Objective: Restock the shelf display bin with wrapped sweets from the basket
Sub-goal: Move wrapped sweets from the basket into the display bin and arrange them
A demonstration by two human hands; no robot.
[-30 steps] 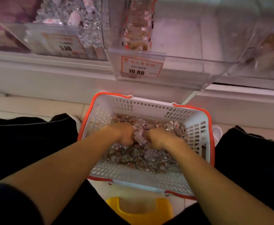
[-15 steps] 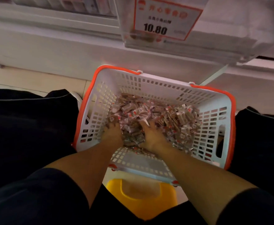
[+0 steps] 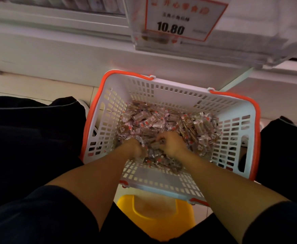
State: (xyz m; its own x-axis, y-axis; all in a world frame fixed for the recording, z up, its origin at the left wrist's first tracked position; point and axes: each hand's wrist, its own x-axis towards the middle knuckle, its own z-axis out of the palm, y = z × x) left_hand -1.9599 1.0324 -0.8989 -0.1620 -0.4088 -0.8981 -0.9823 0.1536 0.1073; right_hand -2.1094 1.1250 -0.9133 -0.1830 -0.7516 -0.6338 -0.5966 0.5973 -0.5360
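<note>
Both hands are down in the basket [image 3: 163, 85], buried in the wrapped sweets [image 3: 161, 122]. Left hand [image 3: 135, 147] and right hand [image 3: 170, 143] sit close together near the front of the pile, fingers curled into the sweets — each grip looks closed on a loose bunch, though how much is actually held is hidden under the heap. The sweets between the two hands are bunched up, so this reads as a two-handed scoop.

Key relation: the display bin [image 3: 249, 43] is up and ahead of the hands, jutting out from the shelf above the basket's far rim, slightly to the right. Only its clear front wall and underside show, with the price tag [image 3: 183, 18] reading 10.80 on the front — the open top is out of frame. So the load must go up and forward, clear the bin's front lip, then drop in. The right hand is marginally nearer the bin; with the scoop shared, both would likely travel together.

The basket is still well stocked, pile heavier toward the right and far side. No single long axis to worry about — sweets lie every which way.

Risk: loose wrappers spilling on the lift.
</note>
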